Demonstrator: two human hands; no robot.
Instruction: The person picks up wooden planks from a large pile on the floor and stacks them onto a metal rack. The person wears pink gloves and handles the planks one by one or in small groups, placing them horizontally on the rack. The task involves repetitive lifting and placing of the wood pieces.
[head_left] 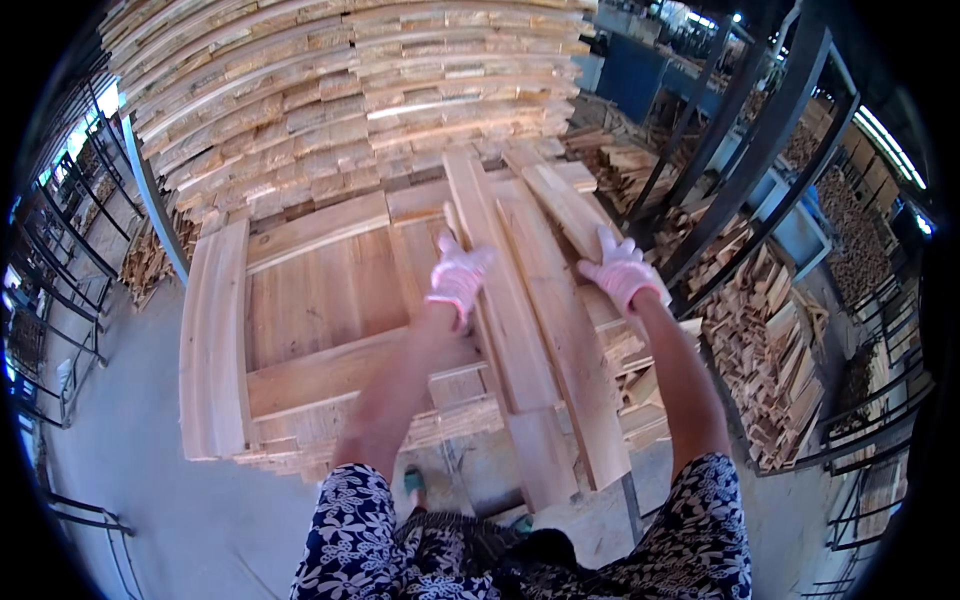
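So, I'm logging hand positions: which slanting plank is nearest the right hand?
The rightmost plank, its near end by the right hand; the others lie farther left.

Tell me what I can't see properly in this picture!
All in the head view:
Top of the tall wood stack: cut off by the upper edge.
Left hand: blurred, so whether it grips anything can't be told.
Part of the front crosswise board: hidden behind the left forearm.
Far brown heap at right: its pieces are too small to tell apart.
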